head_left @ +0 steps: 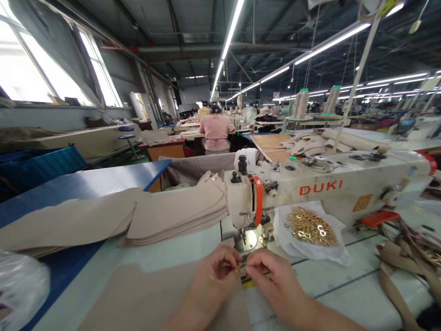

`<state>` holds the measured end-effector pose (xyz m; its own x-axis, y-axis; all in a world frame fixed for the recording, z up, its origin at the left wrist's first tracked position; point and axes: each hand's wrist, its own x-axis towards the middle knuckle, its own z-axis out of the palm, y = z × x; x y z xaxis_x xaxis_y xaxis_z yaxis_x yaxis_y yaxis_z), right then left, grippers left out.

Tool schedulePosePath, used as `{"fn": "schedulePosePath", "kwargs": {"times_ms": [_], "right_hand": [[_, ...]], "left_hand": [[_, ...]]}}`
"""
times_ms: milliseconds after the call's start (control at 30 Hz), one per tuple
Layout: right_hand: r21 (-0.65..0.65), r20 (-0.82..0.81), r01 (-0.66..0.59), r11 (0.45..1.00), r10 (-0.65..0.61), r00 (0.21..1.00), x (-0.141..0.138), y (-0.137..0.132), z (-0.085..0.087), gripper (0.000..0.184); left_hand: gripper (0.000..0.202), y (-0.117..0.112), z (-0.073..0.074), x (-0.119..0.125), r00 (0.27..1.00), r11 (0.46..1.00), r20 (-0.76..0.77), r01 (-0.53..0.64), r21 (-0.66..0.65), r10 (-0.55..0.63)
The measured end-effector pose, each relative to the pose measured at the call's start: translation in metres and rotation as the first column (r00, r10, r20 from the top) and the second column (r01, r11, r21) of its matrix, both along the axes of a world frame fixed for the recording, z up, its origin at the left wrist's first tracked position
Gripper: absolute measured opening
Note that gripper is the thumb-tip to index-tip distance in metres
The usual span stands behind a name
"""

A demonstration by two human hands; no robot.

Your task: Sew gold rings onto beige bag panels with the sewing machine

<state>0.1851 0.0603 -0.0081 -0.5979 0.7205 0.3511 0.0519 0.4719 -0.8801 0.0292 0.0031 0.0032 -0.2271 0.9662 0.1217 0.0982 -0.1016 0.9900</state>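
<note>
Just in front of the needle area of a white sewing machine [324, 184], my two hands are close together. My left hand [217, 271] is closed in a pinch, its wrist above a beige fabric panel [144, 294] lying on the table. Opposite it, my right hand [272, 276] pinches too, thumb against forefinger. Whatever is between the fingertips is too small to make out. Behind my right hand, a white bag [280, 230] lies spread under a heap of gold metal rings [310, 225]. The shiny needle plate [251, 239] shows beyond the fingers.
Stacked beige panels [179, 211] lie left of the machine head, with more panels [76, 220] beyond. Beige straps [396, 271] are piled at the right. Clear plastic [22, 287] sits at the left edge. A person in pink [217, 131] sits ahead, facing away.
</note>
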Motion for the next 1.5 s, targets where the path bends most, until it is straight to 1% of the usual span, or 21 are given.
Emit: {"fn": "schedulePosePath", "kwargs": {"times_ms": [100, 200, 300, 467, 567, 633, 700, 767, 800, 900, 1000, 1033, 1100, 1167, 1200, 1233, 1300, 1333, 1367, 1433, 1500], "right_hand": [[-0.087, 0.026, 0.026, 0.996, -0.024, 0.999, -0.002, -0.002, 0.001, 0.013], [-0.155, 0.018, 0.053, 0.987, -0.051, 0.999, -0.005, -0.001, -0.001, 0.013], [-0.182, 0.003, 0.072, 0.981, -0.073, 0.997, -0.008, 0.0, -0.002, 0.012], [-0.173, -0.018, 0.054, 0.983, -0.058, 0.998, -0.008, 0.001, -0.002, 0.011], [-0.218, -0.059, 0.022, 0.976, -0.036, 0.998, -0.008, 0.002, -0.004, 0.008], [-0.305, -0.134, -0.032, 0.952, -0.01, 0.991, -0.008, 0.003, -0.007, 0.002], [-0.402, -0.216, -0.098, 0.91, 0.01, 0.976, -0.009, 0.004, -0.009, 0.007], [-0.459, -0.246, -0.141, 0.877, 0.027, 0.969, -0.009, 0.006, -0.01, 0.009], [-0.468, -0.239, -0.147, 0.872, 0.035, 0.97, -0.009, 0.006, -0.01, 0.007], [-0.44, -0.18, -0.118, 0.89, 0.041, 0.983, -0.009, 0.007, -0.008, 0.005], [-0.322, -0.086, -0.046, 0.946, 0.019, 0.996, -0.008, 0.006, -0.003, 0.008], [-0.274, -0.054, -0.028, 0.961, 0.014, 0.998, -0.007, 0.006, -0.002, 0.01], [-0.212, -0.008, -0.012, 0.977, 0.011, 1.0, -0.006, 0.005, 0.001, 0.013], [-0.216, 0.007, -0.008, 0.976, 0.01, 1.0, -0.006, 0.006, 0.002, 0.014], [-0.231, 0.004, -0.005, 0.973, 0.006, 1.0, -0.006, 0.007, 0.002, 0.013], [-0.251, -0.003, -0.004, 0.968, 0.003, 1.0, -0.006, 0.008, 0.0, 0.013], [-0.297, -0.023, -0.009, 0.955, 0.002, 1.0, -0.006, 0.01, -0.003, 0.011], [-0.323, -0.033, -0.013, 0.946, 0.003, 0.999, -0.006, 0.012, -0.005, 0.011], [-0.354, -0.038, -0.014, 0.935, 0.001, 0.999, -0.007, 0.013, -0.006, 0.01], [-0.429, 0.007, 0.006, 0.903, -0.004, 1.0, -0.009, 0.017, -0.007, 0.01], [-0.496, 0.094, 0.042, 0.868, 0.006, 0.996, -0.012, 0.022, -0.004, 0.01]], "left_hand": [[0.012, 0.001, -0.001, 0.002, 0.999, 0.999, 0.015, -0.034, 0.017, 0.034], [0.015, 0.002, -0.001, 0.002, 0.994, 0.999, 0.101, -0.025, -0.028, 0.028], [0.018, 0.003, 0.0, 0.002, 0.985, 0.997, 0.172, -0.007, -0.076, 0.02], [0.02, 0.003, 0.001, 0.003, 0.986, 0.996, 0.151, -0.06, -0.066, 0.069], [0.022, 0.001, 0.002, 0.004, 0.986, 0.995, 0.132, -0.097, -0.027, 0.099], [0.022, 0.0, 0.003, 0.004, 0.986, 0.994, 0.12, -0.112, -0.004, 0.112], [0.021, -0.001, 0.004, 0.004, 0.988, 0.993, 0.104, -0.12, 0.013, 0.118], [0.022, -0.002, 0.004, 0.004, 0.989, 0.992, 0.091, -0.121, 0.027, 0.118], [0.022, -0.001, 0.004, 0.004, 0.99, 0.992, 0.085, -0.119, 0.031, 0.116], [0.021, 0.0, 0.0, 0.003, 0.991, 0.993, 0.069, -0.115, 0.03, 0.112], [0.021, 0.0, -0.004, 0.002, 0.994, 0.993, 0.022, -0.11, 0.037, 0.109], [0.02, -0.001, -0.004, 0.001, 0.994, 0.994, -0.018, -0.104, 0.041, 0.105], [0.015, -0.003, -0.002, -0.002, 0.986, 0.996, -0.148, -0.076, 0.045, 0.082], [0.009, -0.006, 0.002, -0.006, 0.941, 0.996, -0.326, -0.072, 0.059, 0.088], [0.01, -0.007, 0.004, -0.009, 0.9, 0.992, -0.419, -0.098, 0.08, 0.123], [0.013, -0.008, 0.005, -0.012, 0.843, 0.983, -0.506, -0.141, 0.114, 0.18], [0.016, -0.007, 0.002, -0.018, 0.696, 0.957, -0.658, -0.221, 0.186, 0.289], [0.016, -0.005, 0.0, -0.021, 0.619, 0.951, -0.724, -0.233, 0.203, 0.306], [0.015, -0.004, -0.003, -0.022, 0.548, 0.953, -0.782, -0.225, 0.205, 0.297], [0.016, -0.001, -0.01, -0.023, 0.431, 0.969, -0.87, -0.172, 0.179, 0.237], [0.019, 0.0, -0.014, -0.019, 0.35, 0.977, -0.914, -0.133, 0.167, 0.204]]}}
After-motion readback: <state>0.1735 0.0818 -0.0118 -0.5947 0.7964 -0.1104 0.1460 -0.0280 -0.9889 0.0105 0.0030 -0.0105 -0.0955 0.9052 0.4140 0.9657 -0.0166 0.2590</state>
